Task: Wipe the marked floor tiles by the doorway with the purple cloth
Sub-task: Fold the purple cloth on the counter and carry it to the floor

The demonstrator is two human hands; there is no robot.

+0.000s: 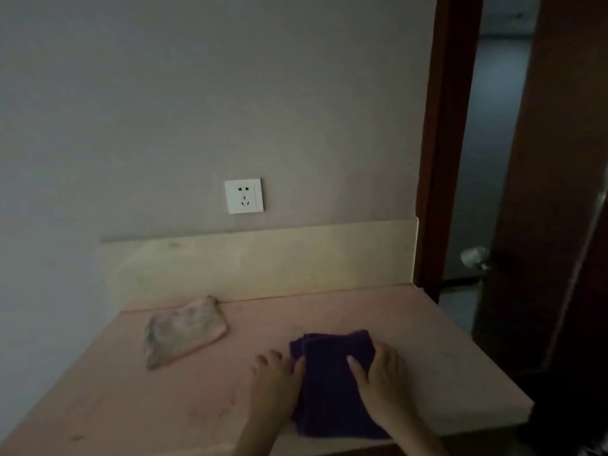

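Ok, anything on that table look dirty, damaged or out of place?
Only the pale cloth: it lies crumpled and askew left of the folded purple cloth, with grey, dirty-looking blotches. The table shows faint marks; nothing spilled.

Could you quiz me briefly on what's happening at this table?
1. True or false: the folded purple cloth lies on the floor.
2. Which thing sits left of it: A, a crumpled pale pink rag; B, a sponge?
3. What is fixed to the wall above the wooden table?

Key: 1 false, it is on the table under the left hand and right hand. 2 A. 3 a white wall socket.
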